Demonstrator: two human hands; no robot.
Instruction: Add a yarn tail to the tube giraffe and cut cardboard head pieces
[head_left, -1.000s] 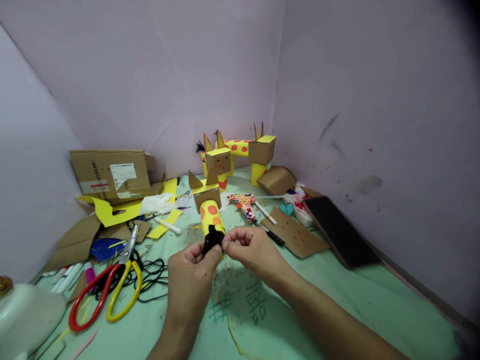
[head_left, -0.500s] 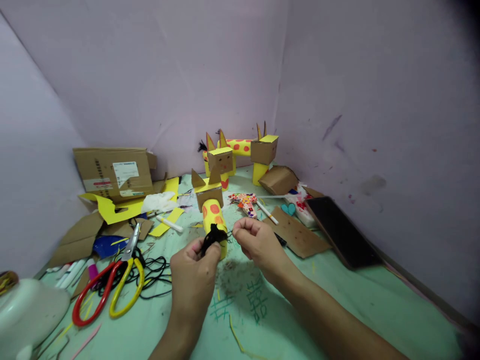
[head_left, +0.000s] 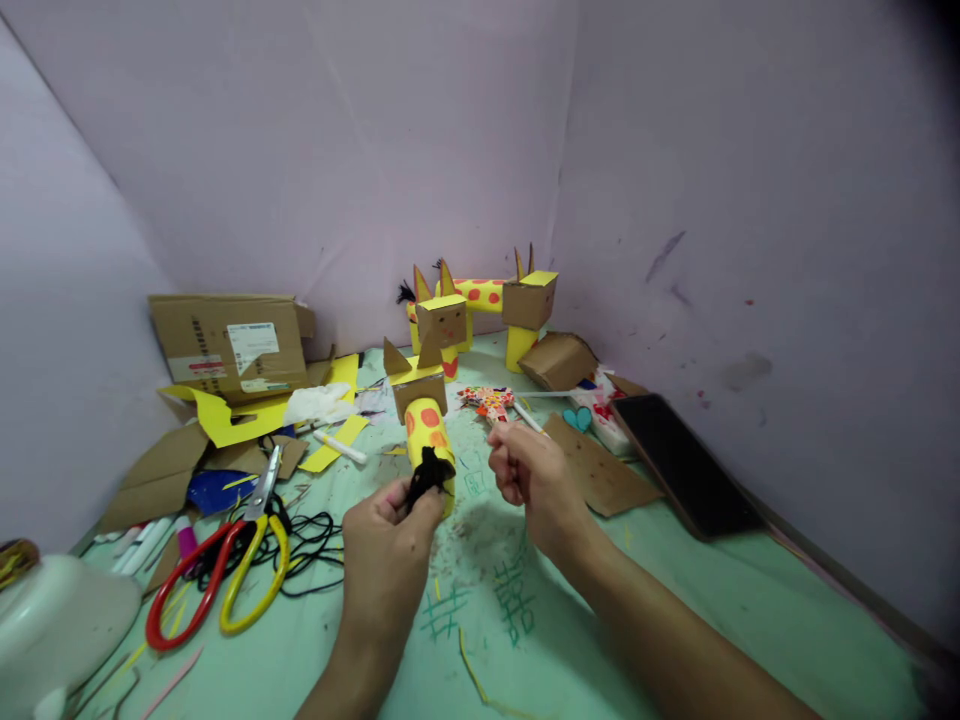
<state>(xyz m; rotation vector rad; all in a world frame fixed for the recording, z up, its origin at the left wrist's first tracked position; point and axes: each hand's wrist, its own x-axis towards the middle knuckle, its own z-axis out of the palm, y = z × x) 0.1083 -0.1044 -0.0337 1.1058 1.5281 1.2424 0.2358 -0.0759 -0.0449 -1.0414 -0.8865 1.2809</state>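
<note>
My left hand [head_left: 390, 555] pinches a tuft of black yarn [head_left: 424, 474] against the near end of a yellow tube with orange spots [head_left: 428, 432]. The tube lies on the green mat and carries a brown cardboard head with pointed ears at its far end. My right hand [head_left: 534, 478] is closed in a loose fist a little to the right of the tuft, apart from it. Its fingers are curled together; what they hold, if anything, is too thin to make out.
Red and yellow scissors [head_left: 217, 575] lie on black cord at the left. A cardboard box [head_left: 229, 345], yellow paper scraps and pens are behind them. Two finished cardboard animals [head_left: 480, 305] stand by the wall. A dark phone [head_left: 679, 460] and cardboard pieces [head_left: 600, 470] lie at right.
My right hand has drawn away to the right from the black tuft, which both hands were pinching together a second ago. The left hand stays on the tuft.
</note>
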